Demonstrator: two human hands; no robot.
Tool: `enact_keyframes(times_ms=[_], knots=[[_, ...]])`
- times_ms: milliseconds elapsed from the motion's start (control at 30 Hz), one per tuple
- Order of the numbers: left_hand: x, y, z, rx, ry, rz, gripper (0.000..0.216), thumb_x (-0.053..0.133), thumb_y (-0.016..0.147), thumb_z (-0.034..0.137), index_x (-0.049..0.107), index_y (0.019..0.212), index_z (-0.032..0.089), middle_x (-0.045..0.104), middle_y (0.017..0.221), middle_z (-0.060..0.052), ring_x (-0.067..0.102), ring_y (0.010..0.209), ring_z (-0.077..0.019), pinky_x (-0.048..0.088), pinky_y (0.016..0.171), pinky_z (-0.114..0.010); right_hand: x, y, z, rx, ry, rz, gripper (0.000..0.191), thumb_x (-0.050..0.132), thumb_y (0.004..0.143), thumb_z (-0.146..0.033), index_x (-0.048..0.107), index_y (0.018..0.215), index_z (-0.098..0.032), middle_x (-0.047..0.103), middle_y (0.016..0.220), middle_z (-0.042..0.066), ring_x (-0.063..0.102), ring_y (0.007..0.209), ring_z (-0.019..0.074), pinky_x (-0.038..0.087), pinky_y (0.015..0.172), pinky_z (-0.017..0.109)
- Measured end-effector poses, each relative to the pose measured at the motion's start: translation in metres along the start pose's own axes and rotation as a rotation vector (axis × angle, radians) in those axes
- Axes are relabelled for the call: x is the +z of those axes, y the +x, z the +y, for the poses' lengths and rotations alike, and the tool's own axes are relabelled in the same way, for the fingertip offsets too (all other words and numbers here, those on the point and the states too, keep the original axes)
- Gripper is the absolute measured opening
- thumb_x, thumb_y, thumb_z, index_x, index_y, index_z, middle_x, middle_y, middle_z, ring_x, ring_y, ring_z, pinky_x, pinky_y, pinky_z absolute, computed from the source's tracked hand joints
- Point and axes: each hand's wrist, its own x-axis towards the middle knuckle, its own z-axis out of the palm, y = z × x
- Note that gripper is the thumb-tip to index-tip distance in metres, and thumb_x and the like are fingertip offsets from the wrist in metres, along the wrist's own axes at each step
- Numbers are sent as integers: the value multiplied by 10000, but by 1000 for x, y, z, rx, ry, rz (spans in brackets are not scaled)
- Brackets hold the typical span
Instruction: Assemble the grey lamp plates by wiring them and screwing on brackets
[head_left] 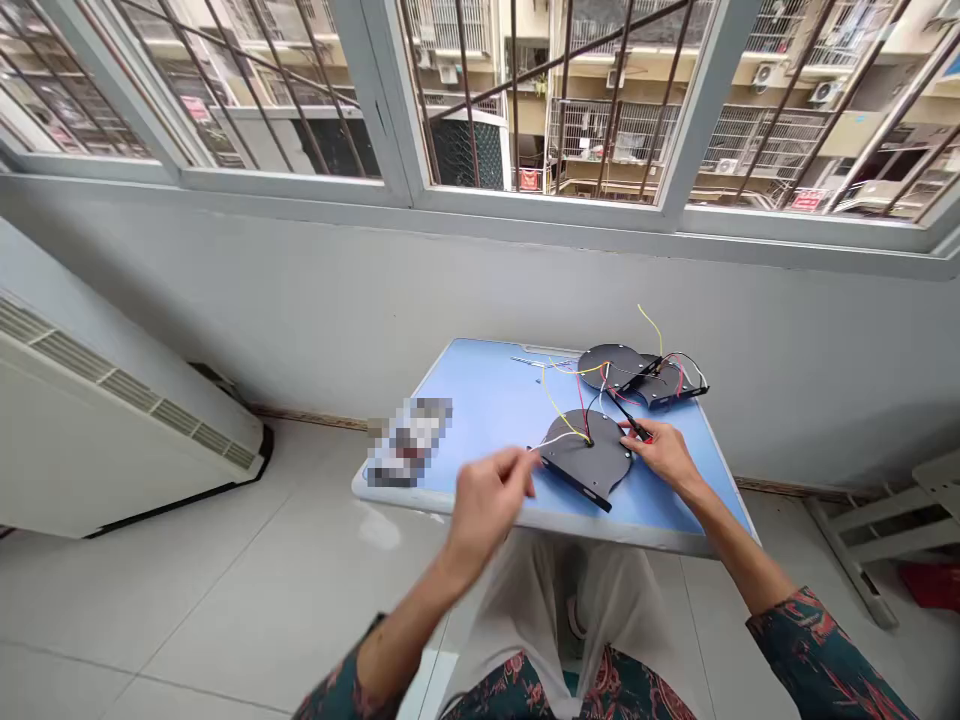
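Note:
A dark grey rounded plate (585,455) with a straight black edge lies near the front of the blue table. White, yellow, red and black wires come out of its middle. My left hand (491,500) is closed in a pinch on the end of the white wire (555,440), left of the plate. At the plate's right edge, my right hand (664,455) is wrapped round a slim tool with a red and black handle, which looks like a screwdriver (628,416). Its dark shaft points up and left. The fingertips of this hand touch or nearly touch the plate.
Two similar wired plates, one rounder (604,365) and one farther right (671,380), lie at the table's back right. Thin metal rods (529,361) lie near the back edge. A pixelated patch (412,440) covers something at the left of the blue table (480,400). A wall stands behind.

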Motion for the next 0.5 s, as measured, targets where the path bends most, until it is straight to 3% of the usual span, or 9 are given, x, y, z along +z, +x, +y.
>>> enact_keyframes(times_ms=[100,233,367,500], knots=[[-15,87,-7,10,311,84,199,568,950,276,745,902,202,748,757,-10,681,703,-160,475,682,-253,4,8,4,-37,34,-6,381,672,714,-391,810,1022,-216,747,824,16,628,702,180,483,728,312],[17,178,-31,95,478,-55,291,589,881,75,752,1082,208,767,1010,-52,705,904,-176,490,796,-256,7,14,8,-64,66,-11,345,658,734,-395,810,994,-226,746,816,21,629,696,181,496,706,309],[48,208,-54,149,550,-126,274,595,857,58,776,1000,207,743,1021,-64,692,925,-203,490,802,-276,8,15,12,-71,83,-16,350,660,752,-419,807,1009,-233,744,813,21,632,680,179,504,699,311],[51,209,-67,162,591,-129,230,549,893,94,757,924,185,724,1034,-88,672,946,-221,479,822,-301,10,13,13,-83,109,-8,329,659,772,-415,804,1010,-239,749,810,21,658,724,188,514,720,309]])
